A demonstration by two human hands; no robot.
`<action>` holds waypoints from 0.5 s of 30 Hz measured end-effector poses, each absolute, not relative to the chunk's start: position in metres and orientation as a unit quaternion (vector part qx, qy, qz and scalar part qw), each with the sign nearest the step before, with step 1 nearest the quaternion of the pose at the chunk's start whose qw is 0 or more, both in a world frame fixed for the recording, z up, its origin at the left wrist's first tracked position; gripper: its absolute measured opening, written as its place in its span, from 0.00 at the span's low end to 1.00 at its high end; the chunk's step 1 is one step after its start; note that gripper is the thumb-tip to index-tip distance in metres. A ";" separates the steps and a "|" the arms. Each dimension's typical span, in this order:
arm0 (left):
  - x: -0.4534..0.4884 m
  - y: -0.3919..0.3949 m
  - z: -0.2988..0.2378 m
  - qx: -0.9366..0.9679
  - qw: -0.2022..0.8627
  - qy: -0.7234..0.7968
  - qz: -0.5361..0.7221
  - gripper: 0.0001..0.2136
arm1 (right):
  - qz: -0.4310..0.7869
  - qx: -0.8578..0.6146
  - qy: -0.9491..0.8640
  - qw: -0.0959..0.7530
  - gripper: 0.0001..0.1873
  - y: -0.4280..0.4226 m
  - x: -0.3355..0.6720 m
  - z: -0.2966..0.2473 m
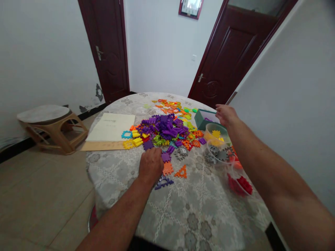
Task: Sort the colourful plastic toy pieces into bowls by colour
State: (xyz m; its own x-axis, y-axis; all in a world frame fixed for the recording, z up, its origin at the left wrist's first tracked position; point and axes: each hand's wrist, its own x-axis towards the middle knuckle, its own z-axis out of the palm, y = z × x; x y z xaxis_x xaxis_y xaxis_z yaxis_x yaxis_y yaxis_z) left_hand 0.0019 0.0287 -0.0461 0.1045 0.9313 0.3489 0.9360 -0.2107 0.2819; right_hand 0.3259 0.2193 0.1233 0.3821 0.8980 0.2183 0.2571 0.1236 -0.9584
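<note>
My left hand [151,163] is closed, knuckles up, at the near edge of a heap of purple plastic building pieces [167,127]. Its fingertips are hidden, so what it holds does not show. Beside it lie a purple square piece [166,157], an orange square piece [168,168], an orange triangle piece [181,172] and a dark purple triangular piece [164,182]. My right hand [226,114] reaches over a green box [201,120] with purple pieces inside. Its fingers are slightly bent and apart, with nothing visible between them.
Clear tubs of yellow [207,135], grey [209,153] and red pieces [239,184] line the right side. Orange and green pieces [170,105] lie behind the heap. A cream folder [112,125] rests at left on the round table [183,216]. A stool [49,115] stands beyond.
</note>
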 end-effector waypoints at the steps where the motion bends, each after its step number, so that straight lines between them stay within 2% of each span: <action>1: 0.002 0.029 -0.047 -0.742 0.000 -0.629 -0.233 0.10 | 0.291 -0.594 -0.486 0.572 0.12 0.212 0.317 0.124; 4: 0.002 0.031 -0.049 -0.736 -0.015 -0.633 -0.241 0.11 | 0.349 -0.543 -0.569 0.510 0.14 0.172 0.281 0.119; 6: 0.001 0.032 -0.051 -0.737 -0.023 -0.628 -0.248 0.11 | 0.347 -0.505 -0.682 0.399 0.12 0.132 0.253 0.104; 8: 0.001 0.032 -0.052 -0.747 -0.033 -0.612 -0.258 0.11 | 0.291 -0.454 -0.800 0.263 0.12 0.089 0.225 0.080; 9: 0.001 0.031 -0.052 -0.756 -0.040 -0.598 -0.263 0.11 | 0.250 -0.425 -0.839 0.231 0.14 0.069 0.212 0.065; 13: -0.001 0.028 -0.052 -0.803 -0.089 -0.520 -0.278 0.10 | 0.163 -0.424 -0.872 0.182 0.26 0.017 0.183 0.006; 15: -0.002 0.028 -0.053 -0.809 -0.117 -0.494 -0.296 0.10 | 0.148 -0.450 -0.861 0.186 0.26 0.009 0.184 -0.013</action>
State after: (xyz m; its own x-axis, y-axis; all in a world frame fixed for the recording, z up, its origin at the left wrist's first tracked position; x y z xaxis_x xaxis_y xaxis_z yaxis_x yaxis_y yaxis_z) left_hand -0.0022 0.0281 -0.0535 0.3359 0.8691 0.3632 0.7298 -0.4839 0.4829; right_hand 0.1843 0.0092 -0.0133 -0.5263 0.8293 0.1876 0.7190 0.5519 -0.4225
